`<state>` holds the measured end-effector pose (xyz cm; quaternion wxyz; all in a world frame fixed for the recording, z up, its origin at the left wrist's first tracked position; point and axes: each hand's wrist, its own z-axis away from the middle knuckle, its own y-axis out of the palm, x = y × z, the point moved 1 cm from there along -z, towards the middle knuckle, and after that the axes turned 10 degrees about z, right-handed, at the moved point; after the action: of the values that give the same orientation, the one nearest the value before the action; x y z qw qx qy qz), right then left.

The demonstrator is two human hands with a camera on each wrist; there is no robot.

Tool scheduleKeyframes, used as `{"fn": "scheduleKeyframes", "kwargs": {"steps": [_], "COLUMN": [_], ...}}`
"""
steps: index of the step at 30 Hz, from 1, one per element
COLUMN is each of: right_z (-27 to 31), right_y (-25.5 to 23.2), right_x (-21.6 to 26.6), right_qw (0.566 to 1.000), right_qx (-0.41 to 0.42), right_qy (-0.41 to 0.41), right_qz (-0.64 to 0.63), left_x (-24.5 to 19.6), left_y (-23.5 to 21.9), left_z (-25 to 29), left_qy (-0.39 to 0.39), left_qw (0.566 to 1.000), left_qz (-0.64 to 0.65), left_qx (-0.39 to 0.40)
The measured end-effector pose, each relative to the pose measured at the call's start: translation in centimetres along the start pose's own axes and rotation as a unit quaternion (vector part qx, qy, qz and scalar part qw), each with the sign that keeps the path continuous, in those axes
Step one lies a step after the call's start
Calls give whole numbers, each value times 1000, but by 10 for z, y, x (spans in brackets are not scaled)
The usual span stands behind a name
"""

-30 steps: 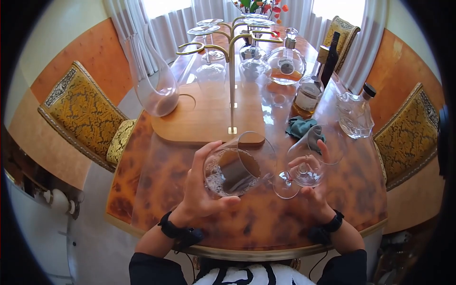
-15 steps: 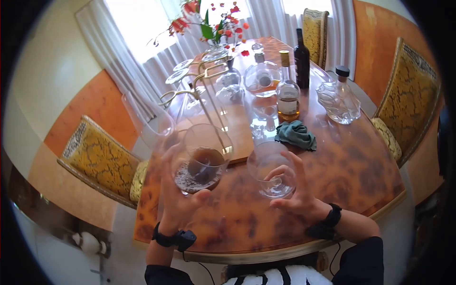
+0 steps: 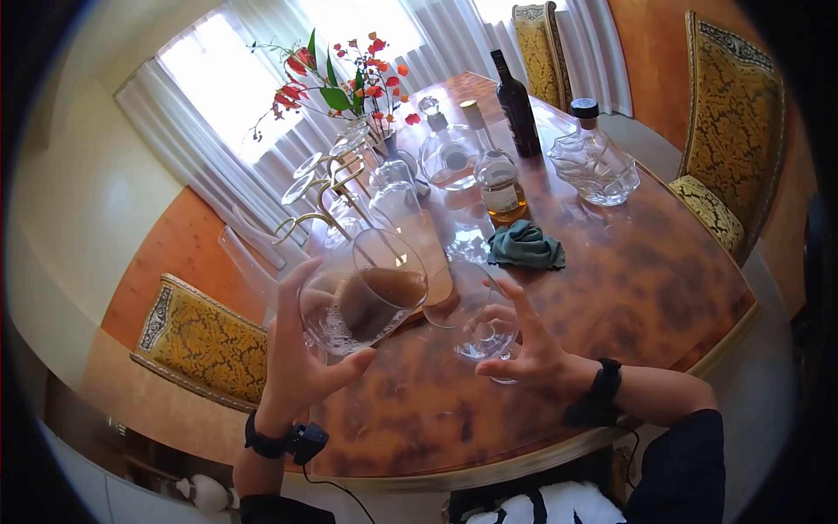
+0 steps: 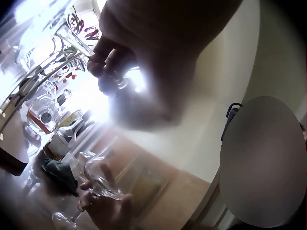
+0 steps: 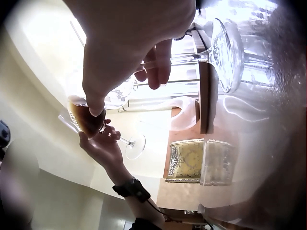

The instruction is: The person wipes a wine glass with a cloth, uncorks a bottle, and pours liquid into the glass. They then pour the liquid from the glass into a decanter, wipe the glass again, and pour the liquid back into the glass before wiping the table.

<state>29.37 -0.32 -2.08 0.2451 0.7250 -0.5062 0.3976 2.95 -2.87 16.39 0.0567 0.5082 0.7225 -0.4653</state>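
In the head view my left hand (image 3: 292, 367) holds a stemmed wine glass (image 3: 321, 319) by its bowl. Dark brown liquid (image 3: 375, 297) with foam lies in it, and the bowl tilts right, the liquid slanting up toward the rim. My right hand (image 3: 546, 354) grips a second wine glass (image 3: 480, 345), clear and without visible liquid, its mouth leaning toward the first. The two rims are close together and overlap in this view. From the right wrist, this glass's foot (image 5: 228, 55) shows with its stem between my fingers. The left wrist view is partly washed out by glare.
A wooden stand (image 3: 428, 240) with brass arms carries upside-down glasses behind my hands. Beyond the right hand lie a crumpled green cloth (image 3: 525, 246), an amber-filled bottle (image 3: 502, 188), a dark bottle (image 3: 517, 113) and a faceted decanter (image 3: 594, 166). A tall clear decanter (image 3: 249, 266) stands left.
My view has turned and tilted, so the table appears rotated. Both held glasses have come nearer each other, and the glass of brown liquid tips further right, the liquid now nearer its rim.
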Motion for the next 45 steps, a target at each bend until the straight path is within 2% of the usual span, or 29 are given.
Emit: {"fn": "scheduleKeyframes", "kwargs": {"steps": [3,19,21,25,30,33,37,39,45], "right_z": [1,-1,-1,-2,-2,-2,-2,-1,-2], "right_y": [-1,0,0,-1,-3,-2,0,-1,-1], "right_x": [-1,-4,-5,-2,-3,-2,-4,-5,-3], "right_qw": [1000,999,999,999,997,999,998,999,998], "right_qx": [-5,-17,-19,-14,-29,-18,-26,-17,-31], "right_qy": [1,-30,-42,-38,-57,-45,-51,-22,-49], "right_qz": [17,-3,10,-9,49,-4,-15,-23,-6], "left_x": [-3,-20,-26,-30,-32,-32,-38,-40,-45], "left_y": [1,4,5,1,-1,-3,-3,-3,-3], "left_z": [-8,-23,-23,-25,-27,-28,-31,-32,-35], "left_qy": [7,22,-27,-31,-13,-12,-2,-1,29], "left_qw": [999,989,989,987,985,982,979,978,975], "left_qz": [-30,-123,-125,-138,-154,-172,-194,-198,-210], "left_qx": [28,75,76,78,74,76,71,64,62]}}
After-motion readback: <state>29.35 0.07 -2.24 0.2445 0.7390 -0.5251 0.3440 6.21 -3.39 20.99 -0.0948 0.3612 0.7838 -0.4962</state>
